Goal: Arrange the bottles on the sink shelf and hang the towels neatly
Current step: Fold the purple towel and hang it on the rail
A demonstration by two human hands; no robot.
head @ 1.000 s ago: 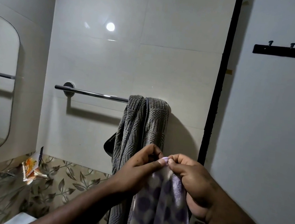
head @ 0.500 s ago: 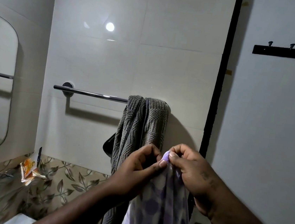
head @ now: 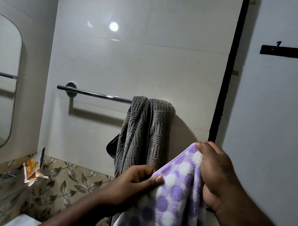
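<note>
purple dotted towel [head: 175,199] — lower centre, top edge pinched by left hand [head: 132,183] and gripped by right hand [head: 215,174] | grey towel [head: 146,131] — bunched at right end of rail [head: 94,94]

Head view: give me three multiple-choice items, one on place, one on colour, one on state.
1. Where on the towel rail does the grey towel hang?
A. left end
B. middle
C. right end
2. What colours is the spotted towel?
A. red and black
B. purple and white
C. green and yellow
3. How is the spotted towel held?
A. left hand and right hand both pinch its top edge
B. one hand only
C. no hand touches it
Answers: 1 C, the grey towel drapes over the rail's right end; 2 B, its cloth is purple with white and purple dots; 3 A, each hand's fingers pinch the edge, the two hands set apart.
</note>
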